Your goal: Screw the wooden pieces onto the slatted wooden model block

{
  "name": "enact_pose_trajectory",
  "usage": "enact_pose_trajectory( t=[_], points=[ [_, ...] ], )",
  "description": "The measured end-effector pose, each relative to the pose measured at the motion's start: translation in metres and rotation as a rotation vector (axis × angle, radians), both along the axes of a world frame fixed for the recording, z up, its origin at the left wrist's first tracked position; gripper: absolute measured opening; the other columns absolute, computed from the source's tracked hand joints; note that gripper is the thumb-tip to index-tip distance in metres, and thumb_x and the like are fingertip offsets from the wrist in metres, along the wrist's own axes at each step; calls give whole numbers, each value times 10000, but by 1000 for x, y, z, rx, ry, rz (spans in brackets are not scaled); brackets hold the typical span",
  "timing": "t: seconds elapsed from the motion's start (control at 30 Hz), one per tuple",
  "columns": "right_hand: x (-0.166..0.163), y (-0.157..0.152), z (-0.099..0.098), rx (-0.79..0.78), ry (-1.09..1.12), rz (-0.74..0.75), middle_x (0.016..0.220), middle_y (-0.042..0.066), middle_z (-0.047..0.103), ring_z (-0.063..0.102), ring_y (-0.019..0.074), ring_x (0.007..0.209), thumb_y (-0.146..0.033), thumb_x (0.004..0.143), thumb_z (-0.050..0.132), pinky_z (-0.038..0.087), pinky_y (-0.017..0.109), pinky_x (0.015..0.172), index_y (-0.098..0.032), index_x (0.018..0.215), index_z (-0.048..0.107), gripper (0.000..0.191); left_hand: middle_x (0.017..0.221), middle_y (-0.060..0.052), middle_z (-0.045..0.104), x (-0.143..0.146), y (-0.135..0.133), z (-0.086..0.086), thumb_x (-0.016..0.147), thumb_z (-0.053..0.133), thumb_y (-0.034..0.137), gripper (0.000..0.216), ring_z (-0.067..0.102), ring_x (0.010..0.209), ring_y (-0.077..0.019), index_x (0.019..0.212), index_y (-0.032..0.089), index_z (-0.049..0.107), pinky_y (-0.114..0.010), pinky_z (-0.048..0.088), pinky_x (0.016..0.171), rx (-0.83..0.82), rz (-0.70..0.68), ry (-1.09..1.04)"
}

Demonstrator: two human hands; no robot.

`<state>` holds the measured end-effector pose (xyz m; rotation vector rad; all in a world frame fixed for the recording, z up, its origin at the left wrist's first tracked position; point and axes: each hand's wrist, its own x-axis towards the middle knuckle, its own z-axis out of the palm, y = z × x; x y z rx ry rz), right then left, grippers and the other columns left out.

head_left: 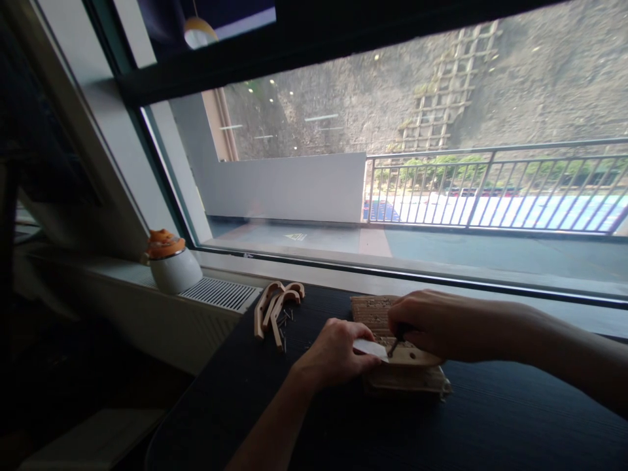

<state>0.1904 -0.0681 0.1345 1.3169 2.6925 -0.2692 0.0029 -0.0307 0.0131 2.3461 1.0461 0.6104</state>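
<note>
While the left hand (336, 356) pinches a flat white slip (371, 349), the right hand (432, 325) clamps a thin dark tool (395, 343).

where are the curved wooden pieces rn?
Head view: the curved wooden pieces lie at the dark table's far-left edge beside loose nails, left of the left hand, which pinches a white piece.

I have only one view: a head-worn camera looking forward and down across the dark counter (318, 425) toward the window (417, 131), close behind the left hand (338, 356) and right hand (432, 327).
</note>
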Motion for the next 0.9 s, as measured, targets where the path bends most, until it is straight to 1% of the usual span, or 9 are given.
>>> enact_pose_trajectory(
  t=[0.2,0.37,0.57,0.73,0.83,0.9],
  points=[
    [2,-3,-1,-14,-6,-39,790,52,647,555,173,699,-119,751,450,396,267,614,-169,777,622,181,888,-35,696,0,0,-1,731,640,453,340,609,876,-221,977,225,696,-274,443,798,-17,-7,-2],
    [2,-6,-3,-24,-9,-65,812,66,649,561,181,730,-128,757,462,391,270,627,-162,793,629,175,904,-48,695,0,-1,-1,733,634,453,364,608,896,-227,993,205,694,-277,443,810,-31,-3,5],
    [5,-6,-8,-1,30,-39,784,54,651,566,169,701,-117,742,444,389,267,616,-169,770,622,188,899,-40,697,0,-2,0,733,642,446,362,609,898,-225,997,203,690,-278,442,813,-36,-6,-2],
    [4,1,-2,35,10,-45,760,42,645,557,160,661,-137,731,439,382,260,577,-178,777,628,199,969,-33,687,2,-2,0,718,672,413,331,607,909,-212,974,203,688,-269,431,846,13,-15,-18],
    [2,5,2,9,-19,-80,761,37,641,550,153,639,-143,715,453,369,249,546,-179,806,625,198,985,-21,687,3,-2,-1,712,686,404,326,604,924,-210,975,212,686,-267,427,858,45,-26,-35],
    [2,8,2,-1,-23,-69,746,31,632,541,146,626,-149,723,453,359,246,537,-180,792,618,181,976,-17,692,3,-2,-2,725,679,397,313,607,920,-205,979,214,685,-269,422,865,53,-30,-42]
  ],
)
